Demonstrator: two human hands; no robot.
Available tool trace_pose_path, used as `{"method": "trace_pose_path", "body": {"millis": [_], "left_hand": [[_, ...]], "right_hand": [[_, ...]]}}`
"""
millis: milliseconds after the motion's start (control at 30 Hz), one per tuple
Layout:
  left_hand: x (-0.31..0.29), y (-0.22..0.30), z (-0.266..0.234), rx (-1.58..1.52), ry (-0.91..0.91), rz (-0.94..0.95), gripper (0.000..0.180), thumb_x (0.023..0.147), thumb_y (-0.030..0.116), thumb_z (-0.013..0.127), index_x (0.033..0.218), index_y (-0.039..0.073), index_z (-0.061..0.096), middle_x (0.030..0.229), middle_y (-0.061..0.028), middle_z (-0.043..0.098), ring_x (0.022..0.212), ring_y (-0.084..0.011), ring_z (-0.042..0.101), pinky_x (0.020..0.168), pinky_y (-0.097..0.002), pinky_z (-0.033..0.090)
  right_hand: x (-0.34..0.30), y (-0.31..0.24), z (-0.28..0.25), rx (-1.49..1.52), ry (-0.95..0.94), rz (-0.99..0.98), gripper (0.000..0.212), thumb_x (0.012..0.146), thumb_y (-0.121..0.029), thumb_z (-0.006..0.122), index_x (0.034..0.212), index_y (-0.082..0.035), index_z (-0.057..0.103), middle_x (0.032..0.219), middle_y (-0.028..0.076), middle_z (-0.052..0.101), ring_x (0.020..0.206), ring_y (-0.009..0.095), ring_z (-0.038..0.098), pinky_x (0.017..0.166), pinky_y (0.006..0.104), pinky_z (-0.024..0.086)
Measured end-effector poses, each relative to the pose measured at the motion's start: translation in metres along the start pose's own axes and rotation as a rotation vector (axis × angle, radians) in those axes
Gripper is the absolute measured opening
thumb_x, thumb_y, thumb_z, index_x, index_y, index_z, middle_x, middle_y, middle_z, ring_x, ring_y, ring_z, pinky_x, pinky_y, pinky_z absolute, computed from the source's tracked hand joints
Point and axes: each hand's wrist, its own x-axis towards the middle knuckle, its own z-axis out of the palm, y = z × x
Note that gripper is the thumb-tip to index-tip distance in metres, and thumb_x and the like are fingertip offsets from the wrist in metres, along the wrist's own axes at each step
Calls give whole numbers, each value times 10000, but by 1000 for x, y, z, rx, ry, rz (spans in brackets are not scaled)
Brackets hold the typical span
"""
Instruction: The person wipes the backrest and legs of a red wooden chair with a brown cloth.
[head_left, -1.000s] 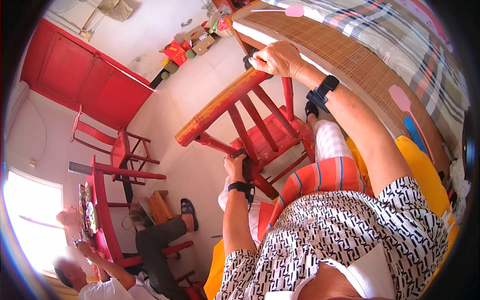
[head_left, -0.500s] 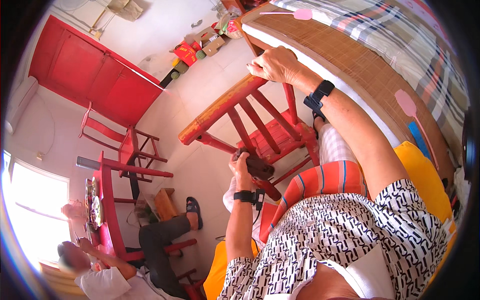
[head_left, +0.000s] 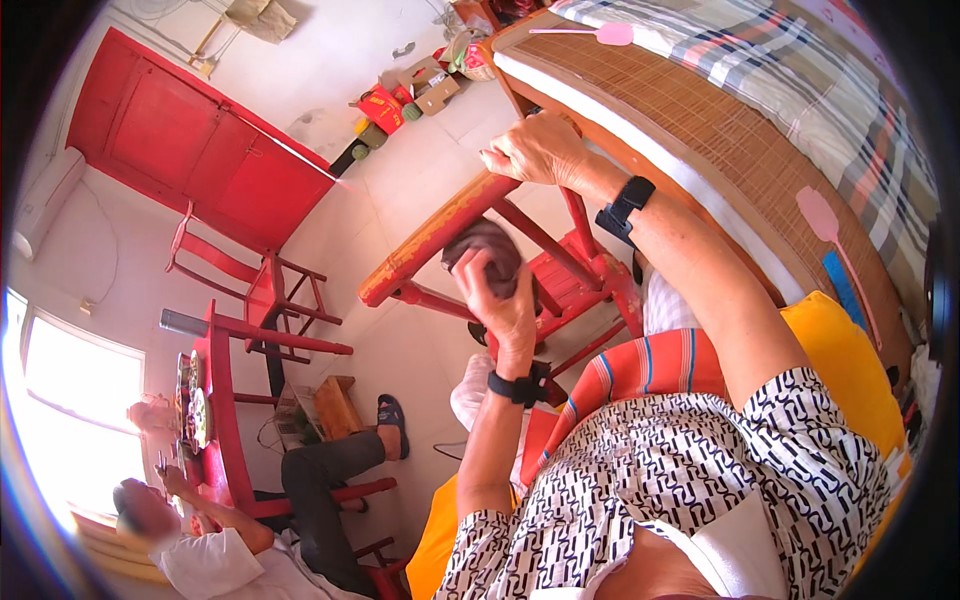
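Observation:
A worn red wooden chair (head_left: pixel 425 240) stands tilted in front of me, its paint rubbed to yellow along the top rail. My right hand (head_left: pixel 540 150) is closed over the right end of that rail. With my left hand (head_left: pixel 500 300) I hold a bunched dark brown cloth (head_left: pixel 488 240) against the back slats, just below the rail. The cloth is slightly blurred and hides part of the slats. Below them shows the chair's slatted red seat (head_left: pixel 560 275).
On the right is a bed with a woven mat (head_left: pixel 690 110) and pink fly swatters (head_left: pixel 818 213). To the left, another person (head_left: pixel 215 550) sits at a red table (head_left: pixel 230 460) with dishes. A second red chair (head_left: pixel 265 295) stands near the red door (head_left: pixel 190 150). Boxes (head_left: pixel 435 92) lie by the wall.
My left hand has moved the cloth up the slats, from near the seat to close under the top rail. My right hand stays on the rail's end.

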Motion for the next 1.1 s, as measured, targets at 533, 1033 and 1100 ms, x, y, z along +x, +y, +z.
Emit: {"method": "trace_pose_path", "body": {"millis": [533, 1033, 1100], "left_hand": [[-154, -102, 28, 451, -1076, 15, 299, 724, 68, 684, 1011, 136, 630, 1049, -120, 561, 874, -354, 662, 721, -464, 540], [92, 21, -88, 409, -167, 224, 345, 717, 100, 746, 1037, 78, 619, 981, -115, 581, 871, -341, 628, 702, -412, 512], [114, 1, -92, 481, -132, 199, 309, 751, 145, 724, 1031, 80, 613, 975, -113, 581, 854, -345, 624, 708, -417, 504]], "right_hand": [[7, -11, 2, 4, 8, -19, 394, 901, -352, 558, 588, -122, 627, 510, 153, 576, 461, 326, 588, 507, 428, 488], [4, -5, 7, -21, -26, 20, 376, 900, -380, 566, 670, -108, 688, 595, 175, 613, 554, 353, 627, 543, 464, 481], [5, -9, 1, -15, -31, 28, 372, 906, -366, 558, 677, -104, 689, 603, 184, 615, 573, 357, 632, 555, 474, 485]]}}
